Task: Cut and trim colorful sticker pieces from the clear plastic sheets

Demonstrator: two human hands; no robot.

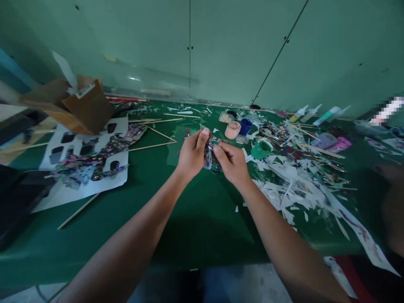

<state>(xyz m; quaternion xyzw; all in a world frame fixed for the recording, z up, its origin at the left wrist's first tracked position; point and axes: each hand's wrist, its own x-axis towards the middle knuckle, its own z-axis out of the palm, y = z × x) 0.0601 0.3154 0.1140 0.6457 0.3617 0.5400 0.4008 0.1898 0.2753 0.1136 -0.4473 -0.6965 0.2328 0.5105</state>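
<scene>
My left hand (192,155) is closed, thumb on top, round a small multicoloured piece (208,156) with blue and white in it. Beside it, my right hand (232,163) is pinched shut against the same piece; any small tool in those fingers is too hidden to make out. Under both hands lies a colourful patterned sheet (217,165) with clear plastic film (173,156) at its left. Close beyond the right hand stand an open jar of peach paint (232,130), a dark blue jar (245,126) and a green paint jar (261,150).
White paper scraps (284,185) are heaped at the right, near glue bottles (326,115) and a pink object (339,144). At the left are a cardboard box (83,105), a cut-out white sheet (116,179) and thin sticks (78,210). A green wall (151,42) rises behind.
</scene>
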